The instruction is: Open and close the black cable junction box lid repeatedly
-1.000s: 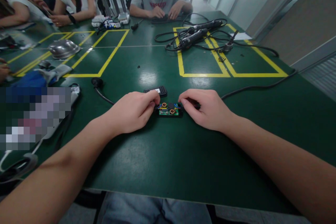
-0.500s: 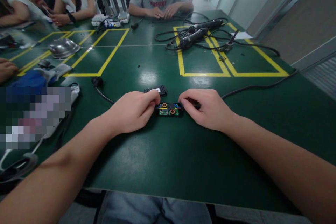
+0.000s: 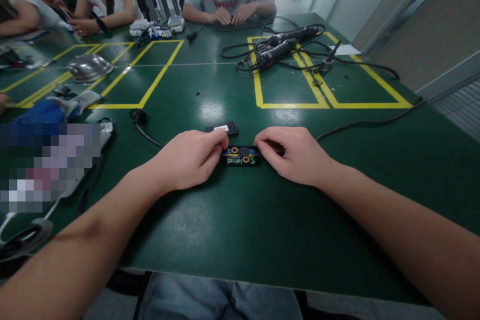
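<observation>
A small open black case holding a green circuit board (image 3: 242, 155) with copper coils lies on the green table (image 3: 232, 230) in front of me. My left hand (image 3: 187, 159) rests with curled fingers pinching the case's left end. My right hand (image 3: 294, 154) grips its right end the same way, where a black cable (image 3: 367, 123) leads off to the right. Just behind the board lies a ribbed black cover (image 3: 222, 129) with a white label.
A black plug and cord (image 3: 139, 119) lie to the left. Two black power tools with tangled cables (image 3: 279, 50) sit in the yellow-taped zone at the back. A metal bowl (image 3: 89, 67) and blue cloth (image 3: 41, 112) are at left. Other people sit along the far edge.
</observation>
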{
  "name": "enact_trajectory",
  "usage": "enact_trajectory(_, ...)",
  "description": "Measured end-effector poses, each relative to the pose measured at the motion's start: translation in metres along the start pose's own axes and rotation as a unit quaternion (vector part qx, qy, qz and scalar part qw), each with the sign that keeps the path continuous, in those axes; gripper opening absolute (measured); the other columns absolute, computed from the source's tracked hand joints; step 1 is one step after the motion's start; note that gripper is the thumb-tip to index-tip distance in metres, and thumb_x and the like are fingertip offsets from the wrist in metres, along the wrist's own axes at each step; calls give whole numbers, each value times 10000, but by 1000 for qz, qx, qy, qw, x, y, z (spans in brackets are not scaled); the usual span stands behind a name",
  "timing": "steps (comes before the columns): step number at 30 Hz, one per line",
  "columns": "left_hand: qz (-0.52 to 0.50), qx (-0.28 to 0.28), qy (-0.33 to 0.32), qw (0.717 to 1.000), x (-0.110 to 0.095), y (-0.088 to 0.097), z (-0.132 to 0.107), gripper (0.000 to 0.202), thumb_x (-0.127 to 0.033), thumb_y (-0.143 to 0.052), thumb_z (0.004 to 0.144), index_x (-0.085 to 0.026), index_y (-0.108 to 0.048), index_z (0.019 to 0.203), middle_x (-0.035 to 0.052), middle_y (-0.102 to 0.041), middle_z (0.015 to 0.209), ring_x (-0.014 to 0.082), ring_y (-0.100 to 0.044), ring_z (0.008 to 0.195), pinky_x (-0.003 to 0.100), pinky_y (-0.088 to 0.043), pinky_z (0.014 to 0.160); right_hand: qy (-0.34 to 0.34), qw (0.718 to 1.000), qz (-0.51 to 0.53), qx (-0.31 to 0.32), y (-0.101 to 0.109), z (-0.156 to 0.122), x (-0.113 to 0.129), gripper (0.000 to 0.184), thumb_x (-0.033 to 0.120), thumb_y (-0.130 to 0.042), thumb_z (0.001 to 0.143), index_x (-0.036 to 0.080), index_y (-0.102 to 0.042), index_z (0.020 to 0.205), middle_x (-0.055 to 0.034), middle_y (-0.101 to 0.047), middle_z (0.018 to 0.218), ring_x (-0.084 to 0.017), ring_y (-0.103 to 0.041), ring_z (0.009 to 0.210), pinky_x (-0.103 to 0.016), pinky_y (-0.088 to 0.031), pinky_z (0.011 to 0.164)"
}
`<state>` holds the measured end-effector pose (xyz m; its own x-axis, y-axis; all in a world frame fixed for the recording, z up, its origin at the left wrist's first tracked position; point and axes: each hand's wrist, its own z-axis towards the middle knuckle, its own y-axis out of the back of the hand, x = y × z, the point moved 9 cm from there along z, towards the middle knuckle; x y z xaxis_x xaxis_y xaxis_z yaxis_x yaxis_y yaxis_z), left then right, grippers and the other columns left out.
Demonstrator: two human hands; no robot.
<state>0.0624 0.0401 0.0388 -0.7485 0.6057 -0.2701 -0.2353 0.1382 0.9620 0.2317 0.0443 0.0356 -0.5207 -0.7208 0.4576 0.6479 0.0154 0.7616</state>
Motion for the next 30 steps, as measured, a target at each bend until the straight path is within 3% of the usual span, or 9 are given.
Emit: enact_trajectory(30,25,16,17,999,0,-4,0,312,-275,-408,1072,-209,-670,1227,23,-664,760,246,-614,654,355,-394,676,6,1000,0,0,-2,0,-1,193,206,-584,1036,213,-749,936,-31,-749,804,-185,-652,690,-320,-459,680)
